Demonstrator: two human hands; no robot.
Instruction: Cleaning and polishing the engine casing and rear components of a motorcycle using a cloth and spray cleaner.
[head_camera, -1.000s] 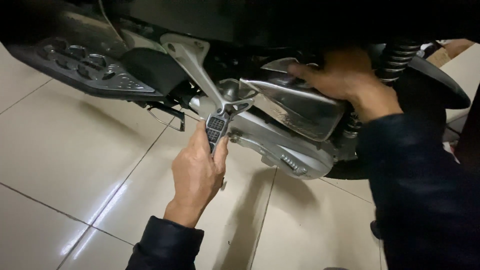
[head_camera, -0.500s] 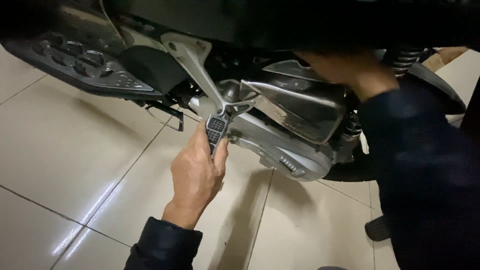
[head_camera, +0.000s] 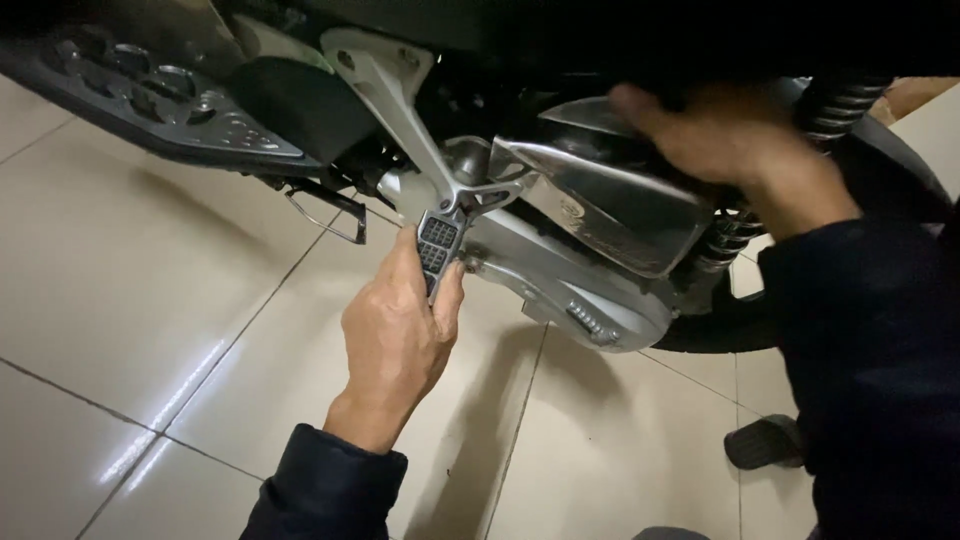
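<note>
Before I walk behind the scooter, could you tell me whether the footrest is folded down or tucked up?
Folded down: the footrest hangs below its silver bracket, held by the left hand.

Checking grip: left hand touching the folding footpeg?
Touching. Head view shows the left hand with fingers and thumb wrapped around the folding footpeg, no gap.

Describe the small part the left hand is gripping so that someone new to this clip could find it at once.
Start at the scooter's silver engine casing low in the middle of the view. Just to its left, a pale metal bracket arm slopes down to a folded footpeg, held by the left hand. Its dark, grid-patterned tread sets it apart from the smooth silver metal around it.
</note>
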